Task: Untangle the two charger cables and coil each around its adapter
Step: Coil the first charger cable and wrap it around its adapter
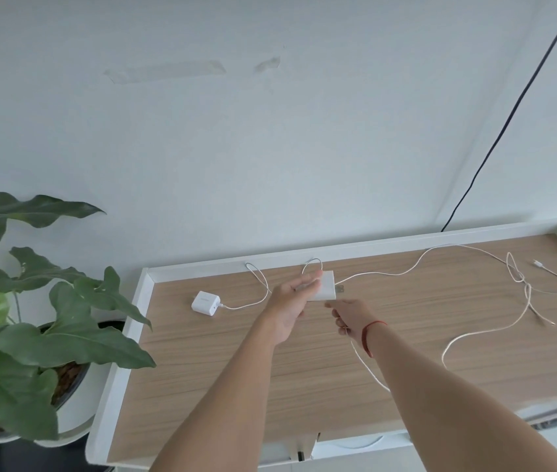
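Head view: left hand (287, 304) gripping long adapter (327, 287) near back rim of table (406, 245), fingers wrapping over its top. Right hand (350, 318) just beside, fingers curling round cream cable (367, 367) trailing toward near edge. White cable (389, 273) running from long adapter right into knot (522, 282). Small adapter (205, 302) lying left, apart, thin cable (246, 305) looping behind left hand. Plant (48, 335) standing beside table.

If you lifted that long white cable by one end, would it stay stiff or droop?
Probably floppy: the white cable lies in loose curves and loops across the table. It looks thin, so likely light and easy to drag. The tangle at the right would probably snag and tighten if pulled hard.
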Demonstrator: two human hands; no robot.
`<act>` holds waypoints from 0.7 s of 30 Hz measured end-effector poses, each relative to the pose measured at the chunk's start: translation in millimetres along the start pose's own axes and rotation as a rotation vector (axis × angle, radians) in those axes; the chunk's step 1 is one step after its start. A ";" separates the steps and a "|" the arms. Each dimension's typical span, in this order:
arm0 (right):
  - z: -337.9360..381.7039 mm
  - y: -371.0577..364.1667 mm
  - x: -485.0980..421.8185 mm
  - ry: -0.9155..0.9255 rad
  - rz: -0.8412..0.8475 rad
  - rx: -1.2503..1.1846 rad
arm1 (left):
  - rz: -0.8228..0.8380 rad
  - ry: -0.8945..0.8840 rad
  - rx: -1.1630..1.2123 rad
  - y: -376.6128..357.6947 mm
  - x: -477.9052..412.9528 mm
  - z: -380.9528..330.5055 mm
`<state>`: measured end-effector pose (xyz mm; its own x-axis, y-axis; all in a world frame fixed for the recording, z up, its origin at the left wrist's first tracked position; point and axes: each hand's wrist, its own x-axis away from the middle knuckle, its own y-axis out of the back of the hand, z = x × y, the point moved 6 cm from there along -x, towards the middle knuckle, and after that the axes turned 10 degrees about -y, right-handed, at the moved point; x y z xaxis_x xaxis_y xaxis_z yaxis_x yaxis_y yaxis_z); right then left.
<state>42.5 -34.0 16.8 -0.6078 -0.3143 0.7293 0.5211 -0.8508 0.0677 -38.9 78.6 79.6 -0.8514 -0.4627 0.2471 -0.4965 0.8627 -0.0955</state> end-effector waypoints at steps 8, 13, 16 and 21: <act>19.8 -16.0 13.6 0.125 0.022 0.639 | -0.012 -0.020 -0.176 2.7 -1.6 4.7; 22.2 -8.3 15.1 0.109 0.031 0.774 | -0.027 0.021 -0.099 3.2 0.0 15.3; 30.6 -7.0 20.3 0.106 0.055 0.886 | -0.087 0.028 -0.090 9.3 0.6 22.7; 58.5 -8.1 39.5 0.181 0.100 1.014 | -0.061 0.033 -0.134 6.7 4.7 26.5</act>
<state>49.3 -14.8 84.9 -0.5714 -0.4938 0.6554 0.7831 -0.0892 0.6155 -50.7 76.8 54.6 -0.8136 -0.5097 0.2799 -0.5180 0.8540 0.0494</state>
